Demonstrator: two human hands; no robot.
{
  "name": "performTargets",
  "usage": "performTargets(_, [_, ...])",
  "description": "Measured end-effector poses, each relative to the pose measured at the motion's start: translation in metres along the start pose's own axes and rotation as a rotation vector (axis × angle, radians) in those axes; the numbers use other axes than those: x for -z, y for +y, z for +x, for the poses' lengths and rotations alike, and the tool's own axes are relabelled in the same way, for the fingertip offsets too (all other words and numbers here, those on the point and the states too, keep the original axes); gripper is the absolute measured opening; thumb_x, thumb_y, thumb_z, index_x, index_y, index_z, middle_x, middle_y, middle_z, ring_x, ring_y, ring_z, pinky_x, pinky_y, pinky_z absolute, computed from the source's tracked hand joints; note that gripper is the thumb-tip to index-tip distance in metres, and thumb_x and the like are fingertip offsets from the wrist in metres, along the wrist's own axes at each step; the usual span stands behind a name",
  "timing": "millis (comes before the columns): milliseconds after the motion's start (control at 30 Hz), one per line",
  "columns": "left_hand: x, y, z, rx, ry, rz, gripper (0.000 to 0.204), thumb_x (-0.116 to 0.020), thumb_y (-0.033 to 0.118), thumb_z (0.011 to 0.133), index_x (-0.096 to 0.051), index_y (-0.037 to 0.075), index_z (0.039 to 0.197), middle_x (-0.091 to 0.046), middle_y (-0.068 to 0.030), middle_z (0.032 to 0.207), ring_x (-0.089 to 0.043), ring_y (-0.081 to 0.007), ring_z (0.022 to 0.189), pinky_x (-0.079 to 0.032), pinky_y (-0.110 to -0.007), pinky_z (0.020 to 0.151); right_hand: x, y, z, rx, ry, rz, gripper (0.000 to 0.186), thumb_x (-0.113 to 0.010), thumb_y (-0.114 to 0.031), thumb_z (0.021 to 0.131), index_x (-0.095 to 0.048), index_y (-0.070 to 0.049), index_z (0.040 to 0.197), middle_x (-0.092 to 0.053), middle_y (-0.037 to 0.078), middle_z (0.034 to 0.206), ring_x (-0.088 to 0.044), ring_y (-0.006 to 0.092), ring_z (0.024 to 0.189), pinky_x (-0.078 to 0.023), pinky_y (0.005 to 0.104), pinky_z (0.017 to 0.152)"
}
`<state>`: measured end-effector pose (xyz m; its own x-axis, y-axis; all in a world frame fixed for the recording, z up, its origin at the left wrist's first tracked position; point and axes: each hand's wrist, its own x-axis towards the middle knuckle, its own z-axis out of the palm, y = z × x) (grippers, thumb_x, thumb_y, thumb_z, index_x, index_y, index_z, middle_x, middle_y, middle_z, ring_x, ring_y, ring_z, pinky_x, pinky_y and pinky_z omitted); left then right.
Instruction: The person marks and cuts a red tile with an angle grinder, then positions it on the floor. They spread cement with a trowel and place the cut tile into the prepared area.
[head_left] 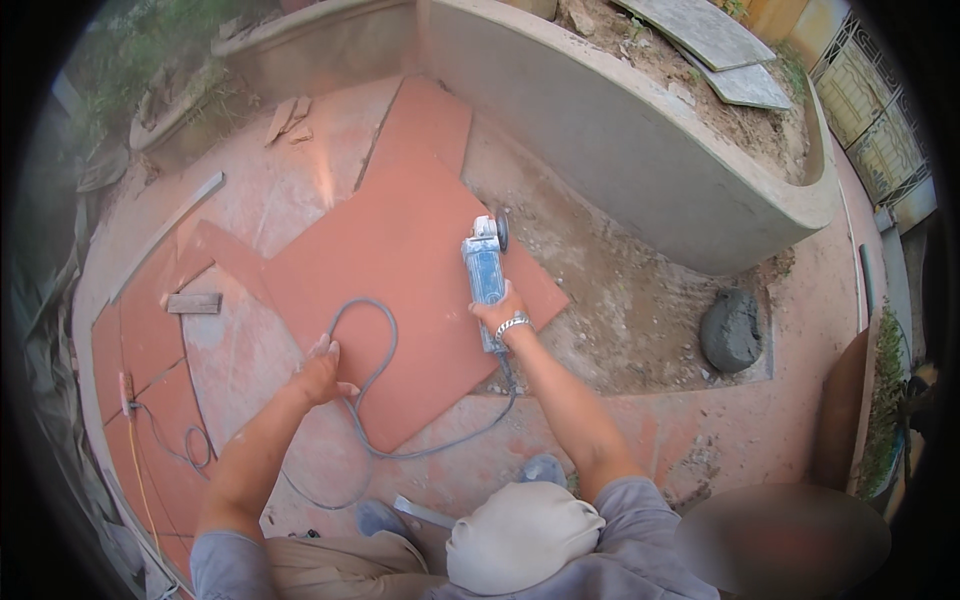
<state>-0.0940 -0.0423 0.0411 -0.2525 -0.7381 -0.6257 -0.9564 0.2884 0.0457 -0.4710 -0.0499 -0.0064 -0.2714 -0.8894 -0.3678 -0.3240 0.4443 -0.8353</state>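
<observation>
My right hand (501, 311), a chain bracelet at its wrist, is wrapped around the body of a blue angle grinder (486, 272). Its dark disc (503, 234) is at the right edge of a large reddish tile (420, 240); whether they touch I cannot tell. My left hand (322, 372) is by the tile's lower left edge, thumb and fingers apart, with nothing visible in it. A grey power cable (394, 330) loops across the tile close to that hand and runs back to the grinder's rear end.
A curved concrete planter wall (640, 140) bounds the bare dirt bed (600, 320). A grey mortar heap (731, 332) sits at right. On the left are laid tiles (160, 440), a small wooden block (194, 303), a long metal bar (170, 235) and a cable connector (126, 393).
</observation>
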Motion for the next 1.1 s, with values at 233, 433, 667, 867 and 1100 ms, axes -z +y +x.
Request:
performTargets(233, [0.004,-0.008,-0.004,0.004,0.04,-0.064,0.11,-0.087,0.044,0.076,-0.03,-0.01,0.153,-0.024,-0.0339,0.162,-0.031,-0.0433,0.15,-0.035,-0.044,0.121,-0.008,-0.004,0.042,-0.029,0.021,-0.067,0.089,-0.081,-0.035,0.069,-0.047,0.004,0.141,-0.066,0.026,0.128,-0.066,0.0374,0.119,-0.052,0.0429,0.101])
performTargets(433, [0.005,-0.012,-0.001,0.016,0.059,-0.12,0.11,-0.089,0.041,0.075,-0.031,-0.012,0.152,-0.026,-0.0344,0.161,-0.03,-0.043,0.15,-0.034,-0.043,0.122,-0.016,-0.001,0.062,-0.038,0.075,-0.114,0.085,-0.082,-0.039,0.067,-0.053,0.003,0.136,-0.068,0.025,0.124,-0.066,0.0376,0.118,-0.052,0.0433,0.101])
performTargets(667, [0.006,-0.017,0.004,0.016,0.088,-0.113,0.11,-0.088,0.043,0.075,-0.032,-0.012,0.152,-0.027,-0.0361,0.159,-0.031,-0.0436,0.149,-0.035,-0.043,0.121,-0.015,-0.009,0.066,-0.042,0.077,-0.11,0.089,-0.082,-0.039,0.066,-0.051,0.004,0.138,-0.067,0.026,0.128,-0.066,0.0377,0.12,-0.052,0.0424,0.102])
performTargets(867, [0.004,-0.025,0.009,0.002,0.123,-0.11,0.111,-0.087,0.046,0.075,-0.032,-0.013,0.151,-0.027,-0.0372,0.159,-0.034,-0.045,0.148,-0.036,-0.043,0.12,-0.014,-0.013,0.07,-0.048,0.051,-0.12,0.088,-0.083,-0.039,0.066,-0.052,0.005,0.137,-0.066,0.026,0.128,-0.066,0.0378,0.119,-0.053,0.0423,0.101])
performTargets(1100, [0.008,-0.021,0.006,0.016,0.119,-0.085,0.111,-0.087,0.048,0.075,-0.032,-0.012,0.151,-0.027,-0.037,0.158,-0.035,-0.0458,0.146,-0.038,-0.044,0.119,-0.011,-0.02,0.065,-0.087,0.038,-0.129,0.086,-0.084,-0.04,0.067,-0.053,0.006,0.133,-0.067,0.026,0.127,-0.067,0.0372,0.118,-0.054,0.0424,0.099])
